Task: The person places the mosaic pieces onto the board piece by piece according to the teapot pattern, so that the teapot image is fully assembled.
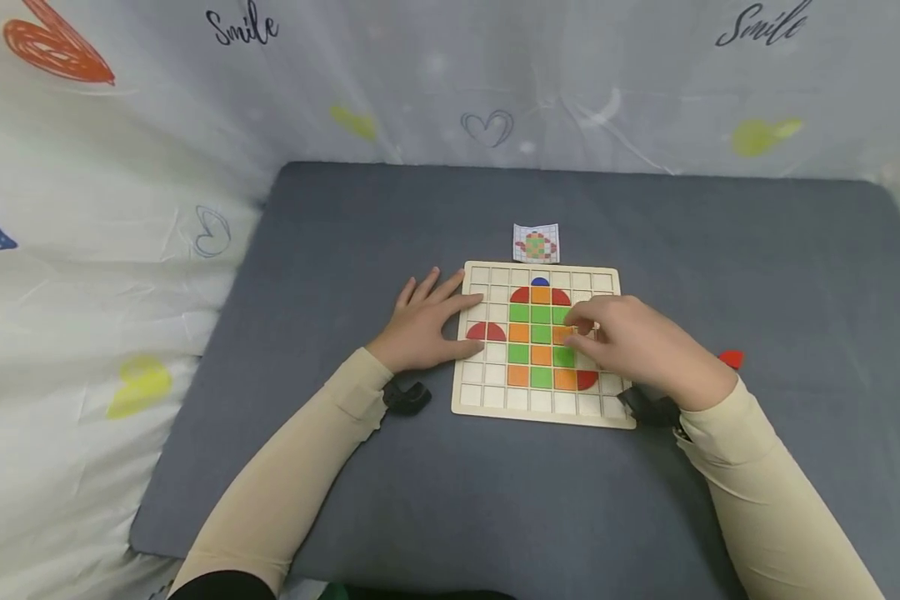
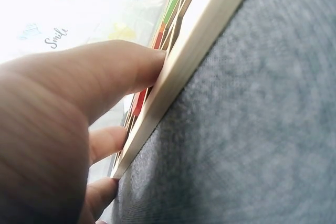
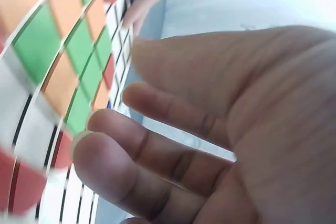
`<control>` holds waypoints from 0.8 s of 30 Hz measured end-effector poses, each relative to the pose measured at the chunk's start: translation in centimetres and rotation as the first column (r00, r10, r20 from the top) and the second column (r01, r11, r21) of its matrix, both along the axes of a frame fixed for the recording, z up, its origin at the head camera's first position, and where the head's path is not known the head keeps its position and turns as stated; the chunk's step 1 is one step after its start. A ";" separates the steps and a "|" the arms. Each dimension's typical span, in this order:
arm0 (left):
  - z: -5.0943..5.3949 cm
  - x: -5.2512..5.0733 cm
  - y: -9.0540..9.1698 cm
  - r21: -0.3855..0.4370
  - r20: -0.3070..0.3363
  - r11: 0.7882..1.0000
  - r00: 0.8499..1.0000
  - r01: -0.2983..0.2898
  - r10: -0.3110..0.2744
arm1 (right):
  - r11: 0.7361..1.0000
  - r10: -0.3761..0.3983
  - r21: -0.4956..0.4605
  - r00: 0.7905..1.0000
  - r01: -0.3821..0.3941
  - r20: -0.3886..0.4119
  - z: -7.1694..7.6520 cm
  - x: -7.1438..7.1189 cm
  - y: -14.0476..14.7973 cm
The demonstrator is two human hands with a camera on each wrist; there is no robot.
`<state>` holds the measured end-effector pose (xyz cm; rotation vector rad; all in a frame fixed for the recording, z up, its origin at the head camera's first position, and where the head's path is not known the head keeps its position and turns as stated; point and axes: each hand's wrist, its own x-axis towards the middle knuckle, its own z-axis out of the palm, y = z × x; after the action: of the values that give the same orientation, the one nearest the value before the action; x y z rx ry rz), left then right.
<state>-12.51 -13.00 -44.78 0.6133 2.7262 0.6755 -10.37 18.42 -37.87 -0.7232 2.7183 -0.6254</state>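
Observation:
A wooden grid board [image 1: 528, 402] lies on the table, holding green, orange, red and blue flat pieces. My left hand [image 1: 425, 332] rests at its left edge, fingers spread, the thumb touching the rim near two red quarter-round pieces [image 1: 486, 332]. Over the right part of the board is my right hand [image 1: 637, 346], its fingers bent loosely. In the right wrist view, a gap shows between thumb and fingers [image 3: 105, 166], with no piece in it. Green squares [image 1: 541, 334] and orange squares [image 1: 541, 355] fill the middle columns. The right hand hides some cells.
A small printed pattern card [image 1: 536, 243] lies just beyond the board's far edge. A red piece [image 1: 731, 359] lies on the grey table [image 1: 390, 217] beside my right wrist. A white printed curtain [image 1: 420, 75] hangs behind the table.

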 end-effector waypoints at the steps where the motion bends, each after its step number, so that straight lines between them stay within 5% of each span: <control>1: 0.0 0.0 0.0 0.004 0.001 1.000 1.000 -0.002 0.002 | 1.000 -0.008 0.001 1.000 0.008 0.006 0.0 0.1 0.4; 11: -0.1 0.1 -0.1 -0.001 -0.003 1.000 1.000 -0.004 0.004 | 0.993 -0.112 0.049 0.992 0.109 0.059 -0.9 1.2 5.2; 24: -0.1 0.0 0.0 -0.013 -0.003 1.000 1.000 -0.008 0.008 | 0.972 -0.212 0.086 0.975 0.218 -0.071 -2.6 2.0 11.0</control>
<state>-12.53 -12.99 -44.89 0.6014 2.7347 0.6584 -8.42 29.39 -40.43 -0.4348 2.8852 -0.5245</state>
